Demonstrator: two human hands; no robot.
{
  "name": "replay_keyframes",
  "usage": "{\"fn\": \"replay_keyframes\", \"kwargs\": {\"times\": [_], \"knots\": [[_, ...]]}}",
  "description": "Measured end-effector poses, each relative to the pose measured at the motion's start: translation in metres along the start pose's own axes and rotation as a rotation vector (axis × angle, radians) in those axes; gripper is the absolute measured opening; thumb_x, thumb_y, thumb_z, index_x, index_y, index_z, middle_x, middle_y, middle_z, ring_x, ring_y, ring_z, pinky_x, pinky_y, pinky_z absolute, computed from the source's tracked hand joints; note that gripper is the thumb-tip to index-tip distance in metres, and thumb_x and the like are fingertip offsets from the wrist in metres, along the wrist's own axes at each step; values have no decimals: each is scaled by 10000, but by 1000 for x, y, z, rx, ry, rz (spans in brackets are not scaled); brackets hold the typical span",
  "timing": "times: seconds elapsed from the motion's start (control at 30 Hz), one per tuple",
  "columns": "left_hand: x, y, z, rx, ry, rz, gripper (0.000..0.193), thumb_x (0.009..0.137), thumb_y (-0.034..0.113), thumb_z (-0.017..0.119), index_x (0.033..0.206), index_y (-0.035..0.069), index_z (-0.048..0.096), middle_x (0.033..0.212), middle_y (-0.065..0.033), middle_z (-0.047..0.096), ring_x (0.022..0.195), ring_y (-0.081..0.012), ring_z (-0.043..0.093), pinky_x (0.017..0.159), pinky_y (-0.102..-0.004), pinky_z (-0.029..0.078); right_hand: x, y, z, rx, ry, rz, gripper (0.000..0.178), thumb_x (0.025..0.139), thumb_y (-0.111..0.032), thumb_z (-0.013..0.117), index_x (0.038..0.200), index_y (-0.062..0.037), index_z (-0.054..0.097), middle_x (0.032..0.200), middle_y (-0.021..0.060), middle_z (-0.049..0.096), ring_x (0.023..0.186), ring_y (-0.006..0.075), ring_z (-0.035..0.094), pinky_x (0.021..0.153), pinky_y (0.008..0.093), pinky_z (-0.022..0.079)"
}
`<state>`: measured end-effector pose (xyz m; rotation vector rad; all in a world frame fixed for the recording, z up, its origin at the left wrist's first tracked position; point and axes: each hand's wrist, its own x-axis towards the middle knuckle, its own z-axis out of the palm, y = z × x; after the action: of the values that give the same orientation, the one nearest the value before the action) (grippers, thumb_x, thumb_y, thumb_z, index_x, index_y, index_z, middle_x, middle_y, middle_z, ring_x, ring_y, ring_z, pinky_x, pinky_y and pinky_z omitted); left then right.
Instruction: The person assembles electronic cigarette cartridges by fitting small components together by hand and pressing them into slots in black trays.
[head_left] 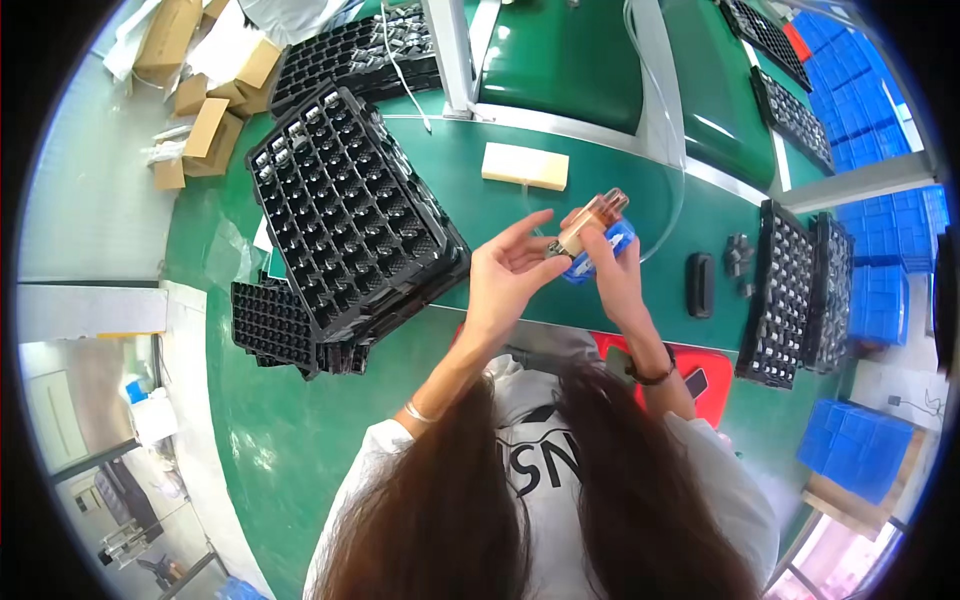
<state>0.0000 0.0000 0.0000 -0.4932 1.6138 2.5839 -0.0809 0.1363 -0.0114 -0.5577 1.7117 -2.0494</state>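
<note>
White sleeves (388, 438), forearms reaching up from below and converging over the bench. Left hand (505, 285): palm turned inward, fingers loosely bent and spread, thumb reaching to the near end of a tan cylindrical piece (580, 232); whether it grips cannot be told. Right hand (618, 275): closed on the same piece, thumb and fingers along its side, with a blue object (614, 243), kind unclear, against the fingers. Hands close together, piece between them, above the bench edge nearest the body.

Surface: green bench (600, 305). Pale yellow block (525, 166) just beyond the hands; black compartment tray (350, 215) stacked tilted at left; black oblong case (699, 285) and small dark parts (739, 256) at right, then more filled trays (778, 295). Room: open cardboard boxes (210, 140) upper left, blue crates (880, 230) along the right, red seat (712, 395) below the bench.

Orientation: long axis diagonal, tilt unclear; translucent brownish end (612, 203) points up-right, away from the body, opposite end toward the left thumb.
</note>
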Motion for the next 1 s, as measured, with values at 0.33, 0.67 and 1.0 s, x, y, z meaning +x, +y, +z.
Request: {"fn": "replay_keyframes", "kwargs": {"times": [0.33, 0.67, 1.0], "knots": [[-22, 49, -55, 310, 254, 397, 526, 833, 76, 621, 1310, 18, 407, 1249, -149, 510, 1129, -209, 509, 957, -313, 412, 99, 51, 3, -570, 244, -158, 371, 837, -304, 625, 999, 30, 600, 813, 85, 637, 760, 140, 603, 692, 282, 468], [5, 124, -220, 1266, 912, 696, 269, 823, 154, 603, 1080, 77, 609, 982, -95, 620, 897, -231, 580, 828, -330, 446, 104, 54, 30, -853, 271, -245, 386, 768, -355, 685, 960, -34, 591, 744, 158, 622, 653, 308, 606, 597, 346, 462], [66, 150, -288, 1576, 716, 365, 212, 725, 151, 704, 932, 111, 681, 897, -92, 657, 829, -243, 633, 734, -329, 489, 65, 38, -1, -890, 270, -85, 669, 624, -393, 793, 1118, -88, 462, 710, 41, 473, 639, 194, 508, 594, 321, 431]]}}
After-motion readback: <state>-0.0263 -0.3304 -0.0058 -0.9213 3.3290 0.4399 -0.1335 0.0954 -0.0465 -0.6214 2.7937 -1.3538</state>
